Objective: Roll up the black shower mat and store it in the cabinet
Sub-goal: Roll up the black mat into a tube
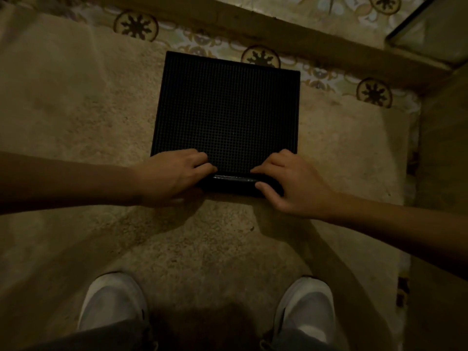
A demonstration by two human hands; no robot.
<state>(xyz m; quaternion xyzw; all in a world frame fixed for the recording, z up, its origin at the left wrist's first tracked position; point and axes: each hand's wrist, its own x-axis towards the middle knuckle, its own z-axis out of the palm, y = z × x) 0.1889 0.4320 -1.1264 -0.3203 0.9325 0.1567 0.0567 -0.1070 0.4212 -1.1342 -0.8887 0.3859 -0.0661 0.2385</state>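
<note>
The black shower mat (228, 110), a square with a fine grid surface, lies flat on the beige floor in the middle of the view. Its near edge is curled over into a short roll between my hands. My left hand (174, 174) grips the left end of that roll with fingers bent over it. My right hand (288, 183) holds the right end, thumb under the roll and fingers on top. No cabinet can be made out in the dim light.
A band of patterned tiles (263, 58) runs along the far edge of the mat, with a raised ledge (253, 34) behind it. A glass-like panel (430, 29) stands at the top right. My two white shoes (114, 302) stand at the bottom.
</note>
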